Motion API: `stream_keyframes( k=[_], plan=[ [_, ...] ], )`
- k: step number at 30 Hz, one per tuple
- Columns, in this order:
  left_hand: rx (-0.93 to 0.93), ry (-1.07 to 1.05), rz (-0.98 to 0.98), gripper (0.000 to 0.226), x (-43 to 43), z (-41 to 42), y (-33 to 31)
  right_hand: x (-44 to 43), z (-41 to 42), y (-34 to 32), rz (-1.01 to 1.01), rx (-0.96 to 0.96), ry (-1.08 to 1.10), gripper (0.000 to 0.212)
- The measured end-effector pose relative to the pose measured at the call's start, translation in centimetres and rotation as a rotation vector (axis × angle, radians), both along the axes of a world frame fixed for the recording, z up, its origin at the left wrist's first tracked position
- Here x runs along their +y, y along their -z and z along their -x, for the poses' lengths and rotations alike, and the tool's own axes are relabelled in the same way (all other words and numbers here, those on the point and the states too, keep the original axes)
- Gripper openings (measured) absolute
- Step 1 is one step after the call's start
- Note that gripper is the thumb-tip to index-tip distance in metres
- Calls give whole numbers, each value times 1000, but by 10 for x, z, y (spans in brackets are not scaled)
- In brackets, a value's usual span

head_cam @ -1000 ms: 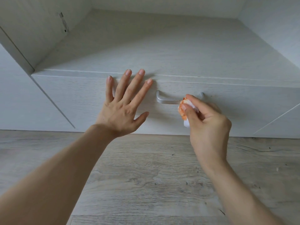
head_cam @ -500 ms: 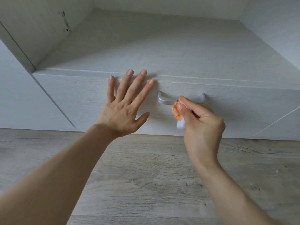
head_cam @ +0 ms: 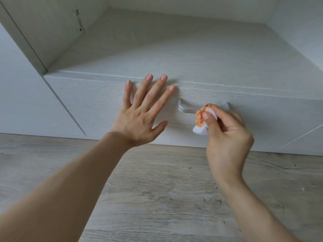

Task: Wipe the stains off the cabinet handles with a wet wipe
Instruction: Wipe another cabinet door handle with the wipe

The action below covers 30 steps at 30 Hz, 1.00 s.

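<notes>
Pinching orange-stained wet wipe (head_cam: 203, 119) against silver drawer handle (head_cam: 187, 109), right hand (head_cam: 227, 137) curled; left hand (head_cam: 139, 119) flat on drawer front (head_cam: 90, 105), fingers spread wide

A: What's the cabinet front (head_cam: 97, 105) like?
B: Pale wood grain, matt, faintly ribbed. The handle (head_cam: 185, 110) is silvery metal, satin-smooth.
A: And the wet wipe (head_cam: 199, 129)?
B: Soft white cloth, stained orange. The floor (head_cam: 166, 189): greyish knotty wood, matt.

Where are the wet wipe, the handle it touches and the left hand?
wet wipe (head_cam: 199, 119): head view, orange-stained fold.
handle (head_cam: 187, 110): head view, bare bar left of the wipe.
left hand (head_cam: 139, 123): head view, back of the hand.
</notes>
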<state>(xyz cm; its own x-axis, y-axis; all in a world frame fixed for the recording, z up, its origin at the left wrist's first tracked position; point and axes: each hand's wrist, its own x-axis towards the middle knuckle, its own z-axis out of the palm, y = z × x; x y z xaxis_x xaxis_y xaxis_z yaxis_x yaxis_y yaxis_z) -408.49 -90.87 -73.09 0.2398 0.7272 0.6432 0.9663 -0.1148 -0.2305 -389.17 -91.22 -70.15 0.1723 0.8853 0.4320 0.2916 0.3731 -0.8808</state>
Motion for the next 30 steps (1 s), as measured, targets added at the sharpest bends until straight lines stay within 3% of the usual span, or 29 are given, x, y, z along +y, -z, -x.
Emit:
stream_keyframes(
  k=[9, 20, 26, 30],
  plan=[
    [14, 10, -13, 81, 0, 2, 0, -4, 15, -2, -38, -103, -18, 20],
    [-5, 24, 15, 81, -2, 2, -2, -4, -12, 1, -48, 27, 62, 25],
    [2, 25, 18, 81, -4, 3, -3, -4, 14, -1, -81, -158, -34, 20],
    [3, 26, 23, 81, -4, 3, -4, -6, 19, 0, -101, -103, 3, 22]
  ],
)
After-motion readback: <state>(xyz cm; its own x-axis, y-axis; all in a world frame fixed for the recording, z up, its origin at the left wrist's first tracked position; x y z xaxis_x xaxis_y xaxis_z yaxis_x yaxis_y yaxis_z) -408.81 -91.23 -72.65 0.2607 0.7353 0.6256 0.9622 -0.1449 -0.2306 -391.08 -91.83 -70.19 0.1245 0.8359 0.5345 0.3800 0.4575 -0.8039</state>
